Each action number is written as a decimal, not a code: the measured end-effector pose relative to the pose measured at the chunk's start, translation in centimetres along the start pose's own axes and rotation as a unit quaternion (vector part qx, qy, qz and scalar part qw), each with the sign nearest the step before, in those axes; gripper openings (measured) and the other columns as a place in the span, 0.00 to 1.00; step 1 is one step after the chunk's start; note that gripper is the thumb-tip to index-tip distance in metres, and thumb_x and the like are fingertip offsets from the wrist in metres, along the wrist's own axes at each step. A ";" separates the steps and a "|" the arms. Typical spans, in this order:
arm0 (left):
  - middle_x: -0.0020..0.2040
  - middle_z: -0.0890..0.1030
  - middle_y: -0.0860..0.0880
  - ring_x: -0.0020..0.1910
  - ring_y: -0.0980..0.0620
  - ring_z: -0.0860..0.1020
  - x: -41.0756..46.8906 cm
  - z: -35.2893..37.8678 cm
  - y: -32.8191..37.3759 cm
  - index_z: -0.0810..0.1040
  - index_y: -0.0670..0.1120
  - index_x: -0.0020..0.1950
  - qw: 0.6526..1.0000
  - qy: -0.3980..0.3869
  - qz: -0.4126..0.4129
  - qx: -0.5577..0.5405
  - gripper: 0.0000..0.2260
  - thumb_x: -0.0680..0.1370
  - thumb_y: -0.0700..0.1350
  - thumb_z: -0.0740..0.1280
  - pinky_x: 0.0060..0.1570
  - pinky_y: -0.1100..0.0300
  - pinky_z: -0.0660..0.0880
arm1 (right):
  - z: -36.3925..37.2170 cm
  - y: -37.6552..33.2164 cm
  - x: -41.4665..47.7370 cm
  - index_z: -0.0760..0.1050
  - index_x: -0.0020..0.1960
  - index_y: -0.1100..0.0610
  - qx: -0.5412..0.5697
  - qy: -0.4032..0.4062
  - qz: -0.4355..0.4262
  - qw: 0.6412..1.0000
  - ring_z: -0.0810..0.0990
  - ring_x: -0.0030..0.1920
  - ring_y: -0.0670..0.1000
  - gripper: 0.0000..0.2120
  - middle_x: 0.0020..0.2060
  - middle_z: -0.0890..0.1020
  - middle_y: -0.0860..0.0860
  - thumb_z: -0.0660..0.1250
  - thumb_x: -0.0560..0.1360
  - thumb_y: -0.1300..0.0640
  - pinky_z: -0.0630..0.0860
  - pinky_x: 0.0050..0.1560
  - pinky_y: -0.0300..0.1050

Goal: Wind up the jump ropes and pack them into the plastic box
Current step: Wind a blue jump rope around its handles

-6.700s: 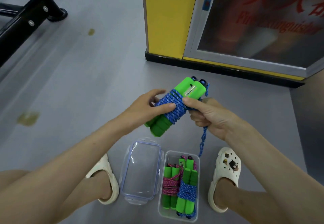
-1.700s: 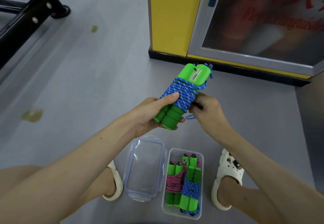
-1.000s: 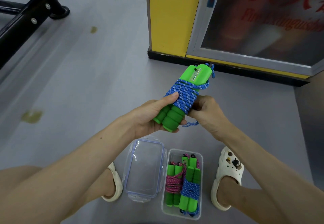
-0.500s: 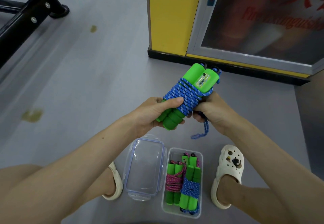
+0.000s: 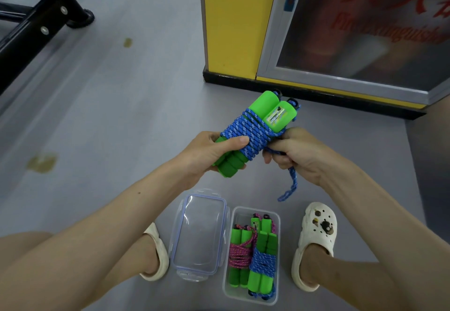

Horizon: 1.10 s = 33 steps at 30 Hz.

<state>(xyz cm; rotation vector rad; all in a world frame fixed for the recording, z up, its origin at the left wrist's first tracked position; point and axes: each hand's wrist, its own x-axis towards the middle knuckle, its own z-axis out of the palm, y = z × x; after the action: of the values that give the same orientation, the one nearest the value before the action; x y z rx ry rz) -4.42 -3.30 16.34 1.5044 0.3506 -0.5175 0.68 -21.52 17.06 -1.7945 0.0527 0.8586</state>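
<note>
- Now the job is to finish the wrap on the blue jump rope [image 5: 253, 128]. It's held up in the air, over the floor [image 5: 121, 128] & far above the plastic box [image 5: 255, 209].
- L hand [image 5: 207, 150] is curled round the near end of the 2 green handles [image 5: 230, 164], w/ the thumb [image 5: 237, 140] flat on the blue loops [image 5: 233, 128]. I think that thumb should press hard so the loops don't slip.
- R hand [image 5: 292, 154] is curled & pinching the rope right beside the bundle, on its right side. A short loose end [image 5: 291, 184] hangs down from the fist.
- Best move, I think: pull that end snug, not too hard. Then poke it under 1 of the loops so it locks.
- If the end is left out, the wrap may come undone in the box.
- Box sits open on the floor, near the person. Its lid [image 5: 199, 232] lies just to the left; touching or not, can't tell.
- Inside are a pink rope bundle [image 5: 239, 254] on the left & a blue rope bundle [image 5: 263, 262] on the right, side by side.
- Not much room left, so this 1 prob. has to lie flat on top, same way as the others.
- Lower it w/ both hands so nothing pops loose.
</note>
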 end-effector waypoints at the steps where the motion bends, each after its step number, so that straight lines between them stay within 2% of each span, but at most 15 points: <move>1: 0.44 0.85 0.45 0.41 0.48 0.84 0.1 -0.1 -0.1 0.79 0.42 0.51 1.000 0.009 -0.002 0.002 0.13 0.74 0.50 0.70 0.44 0.56 0.80 | 0.0 0.0 -0.1 0.74 0.41 0.65 0.007 -0.020 0.011 1.000 0.60 0.20 0.44 0.10 0.30 0.75 0.58 0.58 0.79 0.66 0.56 0.23 0.36; 4: 0.45 0.85 0.44 0.40 0.48 0.84 0.2 -0.5 -0.3 0.79 0.42 0.54 0.999 0.034 -0.001 0.013 0.14 0.74 0.50 0.71 0.44 0.56 0.80 | -0.2 -0.2 -0.3 0.80 0.48 0.65 -0.063 -0.037 0.037 0.997 0.61 0.22 0.43 0.10 0.28 0.73 0.53 0.65 0.77 0.57 0.58 0.23 0.34; 7: 0.46 0.85 0.45 0.40 0.49 0.84 0.4 -0.5 -0.5 0.79 0.44 0.56 0.999 0.036 0.012 0.032 0.15 0.73 0.49 0.72 0.42 0.59 0.81 | -0.3 -0.1 -0.2 0.82 0.46 0.61 -0.087 0.008 0.046 0.995 0.62 0.22 0.42 0.16 0.25 0.70 0.48 0.72 0.70 0.48 0.58 0.23 0.34; 11: 0.46 0.84 0.47 0.43 0.51 0.83 0.7 -0.4 -0.4 0.79 0.44 0.57 0.995 0.050 0.044 0.074 0.16 0.72 0.49 0.73 0.42 0.64 0.79 | 0.1 0.1 -0.3 0.82 0.45 0.62 -0.072 0.035 0.018 0.997 0.61 0.19 0.41 0.15 0.22 0.68 0.47 0.70 0.72 0.49 0.58 0.21 0.32; 13: 0.44 0.83 0.50 0.41 0.56 0.81 0.8 -0.5 -0.3 0.79 0.45 0.54 0.988 0.065 0.075 0.116 0.14 0.72 0.49 0.74 0.40 0.66 0.78 | 0.2 0.3 -0.3 0.82 0.44 0.63 -0.070 0.039 0.015 0.997 0.61 0.19 0.42 0.14 0.22 0.68 0.48 0.70 0.73 0.50 0.58 0.21 0.33; 15: 0.41 0.82 0.52 0.38 0.57 0.79 1.0 -0.8 -0.3 0.79 0.47 0.51 0.971 0.087 0.113 0.193 0.12 0.71 0.49 0.75 0.37 0.67 0.76 | 0.3 0.5 -0.3 0.82 0.41 0.62 -0.083 0.043 0.027 0.995 0.62 0.19 0.42 0.14 0.22 0.69 0.48 0.71 0.72 0.50 0.58 0.22 0.34; 18: 0.42 0.80 0.52 0.41 0.53 0.78 1.3 -1.1 -1.0 0.79 0.48 0.53 0.929 0.131 0.146 0.313 0.16 0.70 0.53 0.75 0.40 0.61 0.75 | 0.4 0.7 -0.1 0.80 0.37 0.62 -0.056 0.036 0.075 0.995 0.61 0.19 0.44 0.13 0.21 0.69 0.49 0.70 0.74 0.52 0.56 0.21 0.35; 20: 0.45 0.79 0.53 0.43 0.52 0.77 1.2 -1.2 -1.4 0.77 0.49 0.56 0.891 0.164 0.157 0.392 0.19 0.70 0.55 0.74 0.43 0.56 0.75 | 0.5 0.8 0.2 0.78 0.38 0.63 -0.006 0.018 0.112 0.994 0.60 0.18 0.43 0.13 0.21 0.70 0.50 0.66 0.77 0.55 0.55 0.19 0.34; 21: 0.47 0.78 0.53 0.44 0.51 0.76 1.1 -1.3 -1.6 0.76 0.49 0.57 0.860 0.184 0.173 0.444 0.19 0.71 0.56 0.73 0.41 0.56 0.73 | 0.5 0.9 0.3 0.77 0.40 0.64 0.032 0.008 0.130 0.991 0.59 0.17 0.42 0.13 0.22 0.70 0.50 0.64 0.78 0.55 0.55 0.18 0.33; 23: 0.46 0.78 0.52 0.41 0.50 0.77 1.1 -1.3 -1.9 0.77 0.48 0.57 0.780 0.218 0.250 0.531 0.19 0.71 0.55 0.73 0.35 0.59 0.67 | 0.7 0.8 0.5 0.76 0.44 0.65 0.116 -0.014 0.151 0.981 0.58 0.16 0.41 0.13 0.23 0.69 0.50 0.60 0.80 0.57 0.54 0.17 0.32; 25: 0.41 0.77 0.49 0.34 0.48 0.77 1.2 -1.3 -2.4 0.79 0.45 0.53 0.697 0.234 0.331 0.591 0.20 0.66 0.50 0.78 0.28 0.62 0.63 | 0.9 0.7 0.4 0.75 0.48 0.66 0.173 -0.034 0.150 0.973 0.58 0.17 0.41 0.12 0.25 0.69 0.50 0.61 0.79 0.57 0.54 0.17 0.30; 28: 0.38 0.76 0.46 0.31 0.48 0.75 1.2 -0.5 -3.2 0.80 0.41 0.54 0.589 0.267 0.392 0.654 0.22 0.61 0.42 0.79 0.26 0.60 0.68 | 1.7 0.6 0.2 0.73 0.52 0.64 0.208 -0.046 0.133 0.968 0.58 0.19 0.41 0.19 0.25 0.72 0.49 0.66 0.74 0.48 0.55 0.18 0.29; 30: 0.39 0.76 0.44 0.33 0.46 0.75 1.3 0.1 -3.4 0.79 0.40 0.57 0.546 0.281 0.422 0.667 0.23 0.62 0.39 0.78 0.30 0.56 0.72 | 2.1 0.9 0.3 0.73 0.53 0.62 0.226 -0.023 0.133 0.965 0.58 0.18 0.41 0.25 0.23 0.73 0.49 0.66 0.71 0.42 0.55 0.17 0.30; 32: 0.41 0.77 0.42 0.34 0.46 0.75 1.3 0.2 -3.5 0.78 0.39 0.60 0.531 0.286 0.445 0.661 0.25 0.64 0.40 0.78 0.32 0.55 0.74 | 2.2 1.1 0.4 0.73 0.52 0.61 0.240 0.004 0.121 0.963 0.57 0.17 0.41 0.23 0.22 0.72 0.49 0.65 0.73 0.41 0.54 0.16 0.30; 33: 0.41 0.77 0.42 0.35 0.46 0.75 1.4 0.1 -3.6 0.77 0.39 0.62 0.534 0.288 0.448 0.656 0.28 0.65 0.44 0.79 0.34 0.54 0.74 | 2.2 1.1 0.4 0.73 0.49 0.60 0.243 0.016 0.109 0.964 0.57 0.17 0.41 0.20 0.22 0.72 0.49 0.65 0.74 0.43 0.54 0.16 0.30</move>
<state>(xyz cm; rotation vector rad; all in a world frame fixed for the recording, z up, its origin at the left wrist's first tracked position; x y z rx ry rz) -5.20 -3.50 12.57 3.0023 -0.5436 0.8714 -0.62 -20.00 15.62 -1.3525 0.4524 0.8802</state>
